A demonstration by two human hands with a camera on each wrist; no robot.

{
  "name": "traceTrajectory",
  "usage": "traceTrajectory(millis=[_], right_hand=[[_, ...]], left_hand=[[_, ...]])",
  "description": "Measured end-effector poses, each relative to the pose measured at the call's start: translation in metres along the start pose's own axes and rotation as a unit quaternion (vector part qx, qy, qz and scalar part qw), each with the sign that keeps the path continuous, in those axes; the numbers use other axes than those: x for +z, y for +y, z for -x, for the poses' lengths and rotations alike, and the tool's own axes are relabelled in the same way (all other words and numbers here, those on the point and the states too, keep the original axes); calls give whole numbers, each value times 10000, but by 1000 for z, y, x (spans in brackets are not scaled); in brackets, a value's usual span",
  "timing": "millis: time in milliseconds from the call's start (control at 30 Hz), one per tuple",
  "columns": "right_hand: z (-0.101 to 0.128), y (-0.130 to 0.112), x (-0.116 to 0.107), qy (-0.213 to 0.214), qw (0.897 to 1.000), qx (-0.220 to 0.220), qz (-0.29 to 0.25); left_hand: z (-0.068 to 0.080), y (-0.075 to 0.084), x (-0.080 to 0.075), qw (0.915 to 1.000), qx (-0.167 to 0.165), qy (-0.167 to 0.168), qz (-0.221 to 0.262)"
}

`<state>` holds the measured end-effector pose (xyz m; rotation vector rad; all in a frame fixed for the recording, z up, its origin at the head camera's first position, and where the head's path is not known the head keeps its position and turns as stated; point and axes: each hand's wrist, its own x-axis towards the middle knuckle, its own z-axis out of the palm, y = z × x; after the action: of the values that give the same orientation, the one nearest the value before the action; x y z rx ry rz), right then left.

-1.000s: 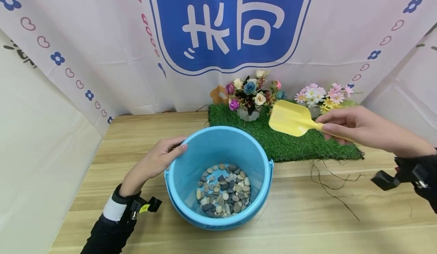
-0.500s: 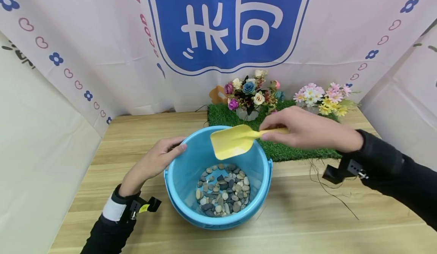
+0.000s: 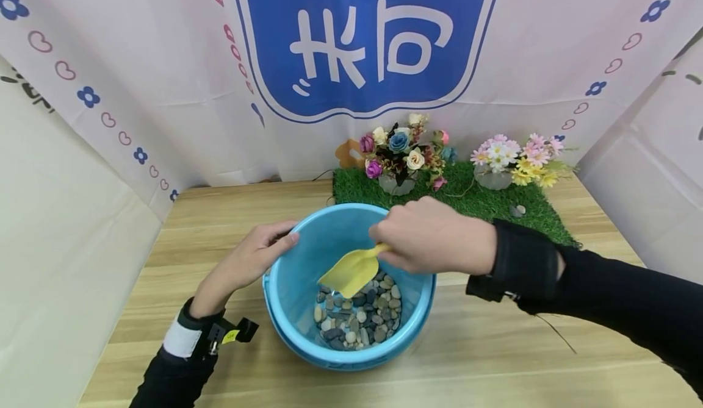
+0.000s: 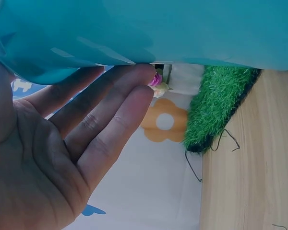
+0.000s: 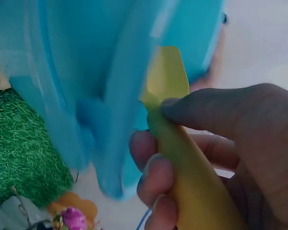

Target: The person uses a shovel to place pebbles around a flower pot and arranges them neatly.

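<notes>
Smooth pebbles [image 3: 359, 316] under yellow plastic scoop [image 3: 350, 272]

The head camera looks forward and down from above the blue bucket [image 3: 351, 286], taking in its whole rim with the green turf mat [image 3: 472, 204] behind it. The left wrist camera sits close against the bucket's outer wall [image 4: 182, 28], facing the mat. The right wrist camera looks from close above the rim [image 5: 110, 96] into the bucket.
</notes>
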<state>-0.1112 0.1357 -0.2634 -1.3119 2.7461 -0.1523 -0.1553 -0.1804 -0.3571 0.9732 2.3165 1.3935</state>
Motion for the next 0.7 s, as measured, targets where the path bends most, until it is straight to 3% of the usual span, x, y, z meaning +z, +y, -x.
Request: traceTrajectory(millis=[133, 333, 700], right_hand=[[-14, -9, 12, -259, 9975, -262, 607], [-24, -14, 24, -319, 9901, -615, 1224], [-25, -12, 24, -555, 9831, -829, 1538]], left_hand=[[0, -1, 0, 10000, 47, 12, 34], [0, -2, 0, 9999, 117, -3, 33], [0, -2, 0, 9999, 156, 5, 2]])
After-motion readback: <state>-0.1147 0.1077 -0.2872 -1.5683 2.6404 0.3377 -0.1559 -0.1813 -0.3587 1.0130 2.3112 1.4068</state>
